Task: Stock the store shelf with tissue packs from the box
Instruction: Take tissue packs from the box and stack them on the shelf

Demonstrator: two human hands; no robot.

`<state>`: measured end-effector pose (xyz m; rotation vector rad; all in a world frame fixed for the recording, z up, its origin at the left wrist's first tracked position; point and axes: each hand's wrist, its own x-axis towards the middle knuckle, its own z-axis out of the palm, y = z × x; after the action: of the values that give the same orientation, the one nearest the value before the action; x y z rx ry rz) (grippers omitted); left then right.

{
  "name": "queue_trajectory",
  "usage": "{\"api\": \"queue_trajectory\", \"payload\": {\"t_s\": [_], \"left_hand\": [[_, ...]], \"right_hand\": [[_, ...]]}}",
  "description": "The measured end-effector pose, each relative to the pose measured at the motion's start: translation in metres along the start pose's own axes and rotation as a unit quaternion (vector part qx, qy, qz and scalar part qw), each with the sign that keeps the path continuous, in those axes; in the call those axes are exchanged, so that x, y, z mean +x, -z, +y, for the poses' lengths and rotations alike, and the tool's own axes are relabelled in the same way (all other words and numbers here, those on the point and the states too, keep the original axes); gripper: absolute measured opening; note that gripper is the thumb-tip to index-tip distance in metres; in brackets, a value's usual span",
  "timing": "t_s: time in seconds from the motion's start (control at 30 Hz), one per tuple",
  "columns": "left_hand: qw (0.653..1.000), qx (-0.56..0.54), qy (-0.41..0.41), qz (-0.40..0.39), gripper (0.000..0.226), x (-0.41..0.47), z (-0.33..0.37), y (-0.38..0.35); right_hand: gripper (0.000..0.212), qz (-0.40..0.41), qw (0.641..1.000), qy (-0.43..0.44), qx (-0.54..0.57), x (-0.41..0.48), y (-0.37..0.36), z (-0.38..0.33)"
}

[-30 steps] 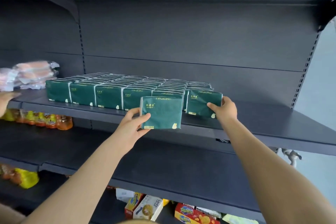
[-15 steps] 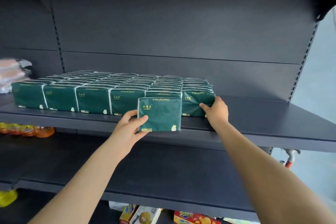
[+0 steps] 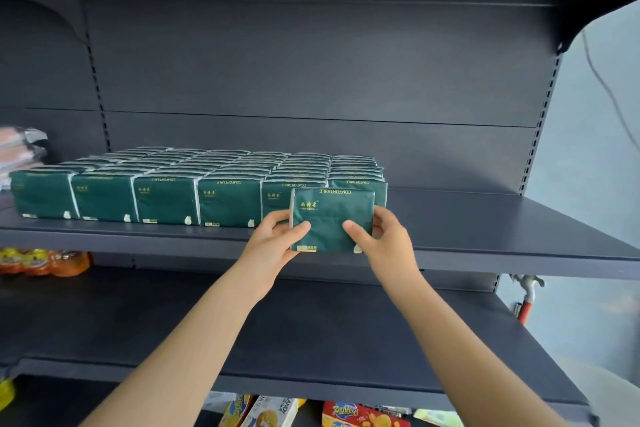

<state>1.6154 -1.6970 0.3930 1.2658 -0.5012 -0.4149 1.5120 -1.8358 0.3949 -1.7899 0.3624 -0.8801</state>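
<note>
A dark green tissue pack (image 3: 330, 215) stands upright at the front edge of the dark grey shelf (image 3: 502, 236), in front of the rightmost column of stocked packs. My left hand (image 3: 277, 239) grips its left edge, thumb on the front face. My right hand (image 3: 381, 239) grips its right edge the same way. Behind it, several rows of identical green tissue packs (image 3: 166, 198) fill the left and middle of the shelf. The box is not in view.
Bare shelf surface lies to the right of the packs. Plastic-wrapped goods (image 3: 20, 152) sit at the far left. An empty lower shelf (image 3: 311, 340) runs below, with orange bottles (image 3: 45, 262) at left and snack boxes (image 3: 360, 416) at the bottom.
My right hand left the rightmost stocked pack and took hold of the loose pack's right edge. The pack shifted right, now held by both hands.
</note>
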Motion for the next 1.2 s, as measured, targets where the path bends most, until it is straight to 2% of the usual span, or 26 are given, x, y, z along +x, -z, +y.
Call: {"api": "queue_trajectory", "payload": {"t_s": [0.1, 0.2, 0.27, 0.37, 0.43, 0.53, 0.7, 0.77, 0.8, 0.9, 1.2], "left_hand": [[0.998, 0.066, -0.005, -0.020, 0.023, -0.002, -0.001, -0.009], [0.984, 0.172, -0.028, -0.033, 0.022, -0.003, 0.006, -0.012], [0.964, 0.255, -0.056, -0.047, 0.018, -0.001, 0.014, -0.011], [0.913, 0.384, -0.133, -0.031, 0.016, 0.010, 0.027, -0.006], [0.859, 0.468, -0.206, -0.004, 0.025, 0.021, 0.035, -0.002], [0.752, 0.598, -0.279, 0.006, 0.042, 0.043, 0.045, 0.002], [0.571, 0.767, -0.291, -0.030, 0.068, 0.084, 0.044, 0.003], [0.515, 0.809, -0.280, -0.044, 0.074, 0.094, 0.038, 0.005], [0.499, 0.820, -0.278, -0.045, 0.076, 0.098, 0.035, 0.007], [0.492, 0.822, -0.284, -0.041, 0.078, 0.103, 0.031, 0.008], [0.526, 0.807, -0.263, -0.059, 0.074, 0.105, 0.034, 0.007]], "right_hand": [[0.031, 0.025, 1.000, -0.017, 0.001, 0.002, 0.011, -0.001], [0.030, 0.017, 0.999, -0.040, -0.017, 0.010, 0.026, -0.003], [0.031, 0.005, 0.999, -0.052, -0.011, 0.018, 0.036, -0.006], [0.035, 0.024, 0.998, -0.049, -0.029, 0.037, 0.047, -0.006], [0.036, 0.051, 0.996, -0.050, -0.056, 0.049, 0.048, -0.001], [0.035, 0.082, 0.992, -0.048, -0.085, 0.066, 0.041, 0.006], [0.048, 0.085, 0.983, -0.040, -0.157, 0.081, 0.019, 0.021], [0.046, 0.075, 0.985, -0.039, -0.153, 0.083, 0.010, 0.029], [0.042, 0.070, 0.986, -0.040, -0.148, 0.084, 0.007, 0.032], [0.037, 0.068, 0.986, -0.058, -0.142, 0.090, 0.003, 0.038], [0.046, 0.034, 0.969, -0.091, -0.229, 0.094, 0.009, 0.026]]}}
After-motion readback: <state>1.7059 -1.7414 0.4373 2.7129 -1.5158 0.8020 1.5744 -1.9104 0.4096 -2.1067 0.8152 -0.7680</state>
